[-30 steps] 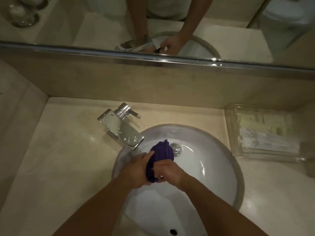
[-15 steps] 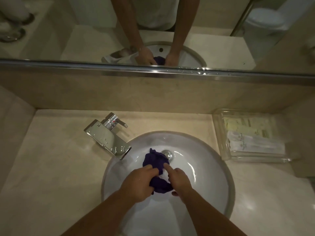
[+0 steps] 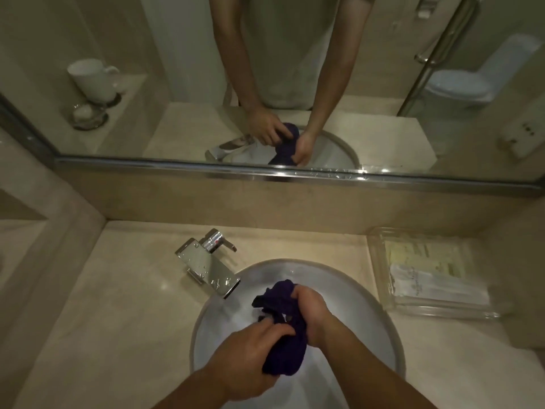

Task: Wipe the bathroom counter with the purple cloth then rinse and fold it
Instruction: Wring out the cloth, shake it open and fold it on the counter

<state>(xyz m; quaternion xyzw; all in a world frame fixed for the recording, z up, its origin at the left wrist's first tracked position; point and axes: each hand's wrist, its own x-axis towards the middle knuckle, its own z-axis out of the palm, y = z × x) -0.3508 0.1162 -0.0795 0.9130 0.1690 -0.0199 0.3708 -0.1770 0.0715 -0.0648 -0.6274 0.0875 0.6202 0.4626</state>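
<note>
Cloth point(image 3: 284, 332) sits bunched into a dark purple wad between our two hands, held over the sink point(image 3: 356, 317) rather than the worktop point(image 3: 118, 305), so that, as we judge it, squeezed water falls into the sink and not onto the wiped surface. Our left hand point(image 3: 250, 358) grips the near, lower end and our right hand point(image 3: 314, 312) grips the far side, its fingers point(image 3: 299, 295) curled over the top of the wad. Both sets of fingers are closed round the fabric, with loose folds sticking out toward the tap point(image 3: 211, 265). The opposed grip looks to us like wringing, which would put us late in the rinse, with folding not yet done. No stream shows at the tap, though drops sit on its chrome. The tray point(image 3: 442, 312) stands well apart on the worktop at the right, probably out of the splash. Wet fabric is likely heavy and limp, so we would keep it over the sink until dripping stops.
</note>
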